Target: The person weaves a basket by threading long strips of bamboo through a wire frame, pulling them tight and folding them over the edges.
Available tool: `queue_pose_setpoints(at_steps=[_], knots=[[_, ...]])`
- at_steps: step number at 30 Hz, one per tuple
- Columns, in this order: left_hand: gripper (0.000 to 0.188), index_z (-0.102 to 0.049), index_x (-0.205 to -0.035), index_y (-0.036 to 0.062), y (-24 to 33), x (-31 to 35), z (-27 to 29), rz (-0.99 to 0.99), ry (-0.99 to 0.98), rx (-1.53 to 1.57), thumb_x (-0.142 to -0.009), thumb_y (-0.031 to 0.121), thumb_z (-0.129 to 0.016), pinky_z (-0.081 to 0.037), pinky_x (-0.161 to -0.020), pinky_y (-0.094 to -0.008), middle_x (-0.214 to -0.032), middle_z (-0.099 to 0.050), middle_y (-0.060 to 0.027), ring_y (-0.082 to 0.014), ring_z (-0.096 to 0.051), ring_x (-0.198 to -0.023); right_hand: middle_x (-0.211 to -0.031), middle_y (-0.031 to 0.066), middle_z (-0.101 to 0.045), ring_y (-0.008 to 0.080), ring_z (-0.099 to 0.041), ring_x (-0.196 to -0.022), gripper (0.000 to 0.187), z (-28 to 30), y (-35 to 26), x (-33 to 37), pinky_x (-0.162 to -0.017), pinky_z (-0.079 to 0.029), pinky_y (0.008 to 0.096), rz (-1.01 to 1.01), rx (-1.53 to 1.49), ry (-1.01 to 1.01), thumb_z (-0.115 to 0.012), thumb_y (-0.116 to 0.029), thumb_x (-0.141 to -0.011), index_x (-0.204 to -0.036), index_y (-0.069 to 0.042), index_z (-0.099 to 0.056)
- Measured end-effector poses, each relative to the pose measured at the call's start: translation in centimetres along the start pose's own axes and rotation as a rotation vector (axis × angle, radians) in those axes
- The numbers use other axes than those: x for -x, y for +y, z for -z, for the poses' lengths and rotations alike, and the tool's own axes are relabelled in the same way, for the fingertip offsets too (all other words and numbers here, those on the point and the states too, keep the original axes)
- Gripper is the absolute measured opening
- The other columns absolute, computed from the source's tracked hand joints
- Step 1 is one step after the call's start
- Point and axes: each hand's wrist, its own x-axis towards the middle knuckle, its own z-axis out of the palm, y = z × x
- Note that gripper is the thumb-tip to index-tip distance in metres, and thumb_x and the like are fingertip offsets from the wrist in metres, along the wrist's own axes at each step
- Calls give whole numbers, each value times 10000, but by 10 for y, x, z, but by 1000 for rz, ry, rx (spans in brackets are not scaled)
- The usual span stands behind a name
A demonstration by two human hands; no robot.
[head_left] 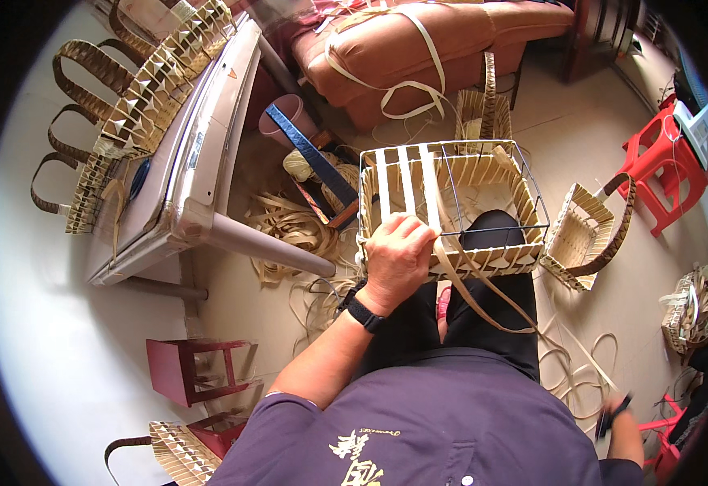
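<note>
A rectangular basket (524, 174) with a dark wire frame and woven tan sides rests across my knees. Three pale strips (406, 182) cross its left part side by side; bare wires span the rest. My left hand (402, 253) is closed over the near rim, where the strips meet it, gripping the rim and strip there. From beside it a long tan strip (483, 314) loops down over my thigh and off to the right. At the lower right, my right hand (615, 405) is blurred, with the strip running straight up to it; its fingers are smeared.
Handled baskets stand on the floor at right (584, 231) and beyond the work. More line the table (208, 190) at left. Loose strips (297, 231) lie in piles around my feet. A red stool (665, 162), a brown sofa (418, 49) and a dark red stool (180, 368) surround me.
</note>
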Motion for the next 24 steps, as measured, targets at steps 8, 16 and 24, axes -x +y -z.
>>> queue_pose_setpoints(at_steps=[8, 16, 24], knots=[[43, -745, -906, 88, -2, -2, 4, -3, 13, -1, -880, 77, -778, -575, -822, -437, -884, -701, -80, -321, -701, -940, -996, 214, -765, 389, -715, -880, 235, -16, 48, 15, -791, -569, 513, -104, 403, 244, -676, -204, -1004, -1001, 5, -783], [47, -753, -924, 86, -6, -3, 0, -3, -3, -15, -895, 56, -774, -574, -812, -436, -903, -713, -79, -323, -701, -934, -1209, 159, -820, 253, -782, -1109, 338, -46, -270, -64, -987, -606, 396, 468, -81, 278, -712, -193, -1063, -1346, -12, -745], [46, -755, -927, 95, 4, -1, 0, 10, 13, -19, -899, 79, -788, -569, -804, -441, -902, -708, -68, -316, -694, -931, -1189, 33, -785, 130, -703, -1095, 232, -30, -215, -68, -1004, -568, 317, 356, -247, -258, -717, -128, -1086, -1274, -14, -793]])
